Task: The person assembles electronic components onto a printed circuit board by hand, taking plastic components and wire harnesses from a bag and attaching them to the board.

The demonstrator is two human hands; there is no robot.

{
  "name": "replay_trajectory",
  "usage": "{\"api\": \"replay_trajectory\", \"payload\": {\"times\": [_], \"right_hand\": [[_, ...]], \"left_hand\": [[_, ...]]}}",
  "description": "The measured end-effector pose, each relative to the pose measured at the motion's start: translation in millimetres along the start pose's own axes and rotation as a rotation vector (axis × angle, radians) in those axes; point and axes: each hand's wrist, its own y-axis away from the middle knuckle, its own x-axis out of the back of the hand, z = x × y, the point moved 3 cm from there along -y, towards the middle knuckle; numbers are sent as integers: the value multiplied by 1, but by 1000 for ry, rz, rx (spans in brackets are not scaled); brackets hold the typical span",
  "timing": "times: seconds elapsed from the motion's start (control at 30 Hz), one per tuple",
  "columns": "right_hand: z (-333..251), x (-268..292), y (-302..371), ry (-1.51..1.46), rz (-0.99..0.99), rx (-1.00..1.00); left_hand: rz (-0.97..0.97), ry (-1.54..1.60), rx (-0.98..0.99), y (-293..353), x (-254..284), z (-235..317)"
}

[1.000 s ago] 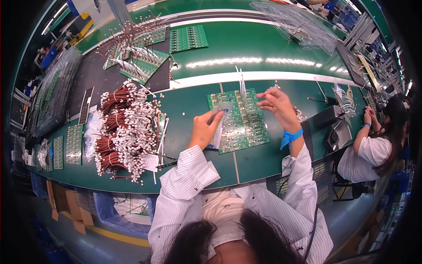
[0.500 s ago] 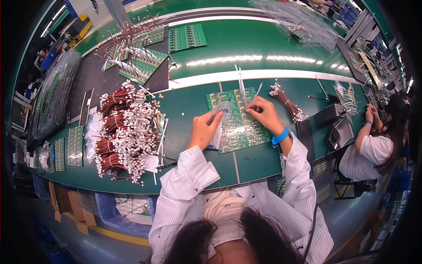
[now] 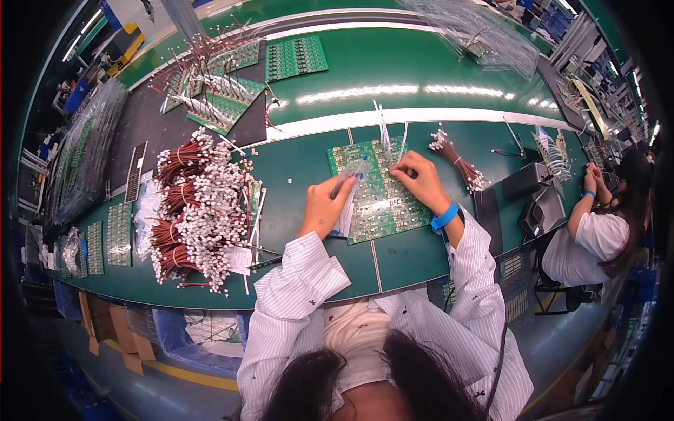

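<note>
A green panel of circuit boards lies on the bench in front of me. Over its left part, my left hand is closed on a clear plastic bag with bits of blue in it. My right hand pinches the lower end of a thin white strip, seemingly a flat cable, against the panel's upper right part. The fingertips hide where it meets the board. Just left of it, several white flat cables stand up from the panel's far edge.
Bundles of red-brown wires with white connectors are heaped on the left. Another wire bundle lies to the right, near black bins. Wired boards and a bare panel lie farther back. A co-worker sits at right.
My right hand has shifted slightly left and down, and the white flat cable in it has swung from a rightward lean to nearly upright. My left hand has barely moved.
</note>
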Motion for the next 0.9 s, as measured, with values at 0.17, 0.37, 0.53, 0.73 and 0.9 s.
{"api": "replay_trajectory", "payload": {"times": [0.17, 0.37, 0.53, 0.73, 0.9], "right_hand": [[0, 1, 1, -13, 14, 4], [-6, 0, 1, 221, -20, 178], [-9, -2, 4, 270, 3, 175], [0, -5, 5, 140, -14, 65], [-4, -4, 5, 101, -36, 22]], "left_hand": [[-27, -19, 20, 0, 0, 4], [-19, -2, 27, 0, 1, 3], [-24, -11, 13, 0, 0, 1], [-15, -33, 23, 1, 2, 4], [-10, -9, 25, 1, 1, 5]]}}
